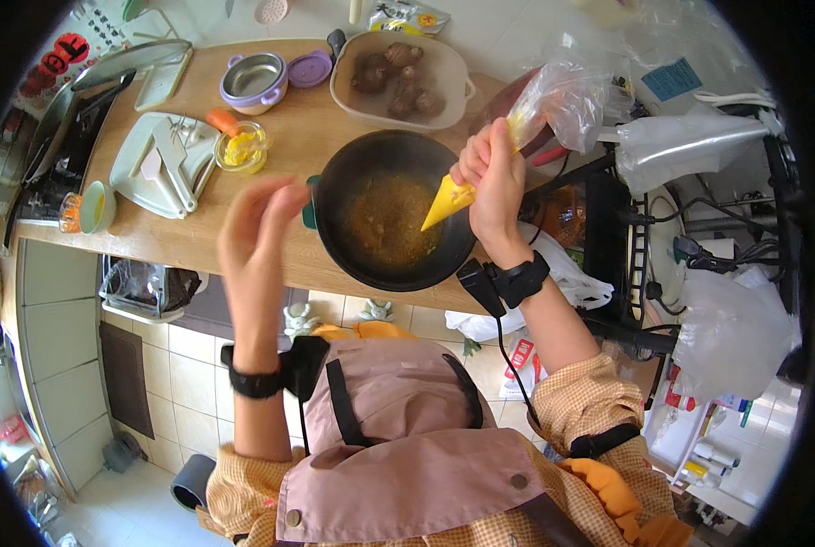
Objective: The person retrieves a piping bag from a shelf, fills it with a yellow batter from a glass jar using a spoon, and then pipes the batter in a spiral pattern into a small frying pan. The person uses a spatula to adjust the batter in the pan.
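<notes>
My right hand (496, 181) is closed around a clear plastic piping bag (450, 198) filled with yellow paste. Its pointed end hangs over a dark round pot (332, 205) on the wooden counter, and brownish, speckled liquid (390, 219) covers the pot's bottom. Slightly blurred, my left hand (260, 219) is raised by the pot's green handle (309, 202), fingers a little apart, with nothing seen in it. Behind it, a small glass bowl (243, 147) holds yellow pieces. Straps with black devices are on both wrists.
A white basin (441, 65) of brown taro-like roots stands behind the pot. To the left are a lilac-rimmed metal bowl (253, 81), a white board (130, 154) with pale utensils, and a green bowl (98, 208). A black rack (598, 225) with cables and plastic bags is at the right.
</notes>
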A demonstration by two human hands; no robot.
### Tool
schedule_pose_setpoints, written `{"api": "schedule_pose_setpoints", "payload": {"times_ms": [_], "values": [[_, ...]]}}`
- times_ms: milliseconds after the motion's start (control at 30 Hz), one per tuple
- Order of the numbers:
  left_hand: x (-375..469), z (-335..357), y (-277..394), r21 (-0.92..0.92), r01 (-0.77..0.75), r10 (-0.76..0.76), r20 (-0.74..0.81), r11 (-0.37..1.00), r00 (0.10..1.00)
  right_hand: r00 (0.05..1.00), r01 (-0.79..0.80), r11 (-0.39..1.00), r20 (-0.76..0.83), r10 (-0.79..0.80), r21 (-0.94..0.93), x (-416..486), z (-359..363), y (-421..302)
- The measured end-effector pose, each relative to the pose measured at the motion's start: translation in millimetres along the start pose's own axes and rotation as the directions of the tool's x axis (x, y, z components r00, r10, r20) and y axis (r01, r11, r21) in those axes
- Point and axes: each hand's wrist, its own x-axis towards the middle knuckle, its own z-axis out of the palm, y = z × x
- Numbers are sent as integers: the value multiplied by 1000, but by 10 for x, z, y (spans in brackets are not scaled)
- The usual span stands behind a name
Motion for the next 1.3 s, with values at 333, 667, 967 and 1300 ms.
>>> {"api": "schedule_pose_setpoints", "payload": {"times_ms": [333,667,967,1300], "values": [[-864,-891,-262,119,233,-183,-328,965,927,999,-14,995,36,17,-94,9,-265,293],[-1137,-996,-387,126,319,-252,-380,939,890,994,23,972,105,2,-233,78,-326,361],[-1218,-1032,-415,120,321,-253,-391,939,885,991,92,976,109,-71,-198,249,-142,365],[-1291,-1105,-409,102,334,-257,-444,937,858,974,172,964,184,-135,-202,492,115,404]]}}
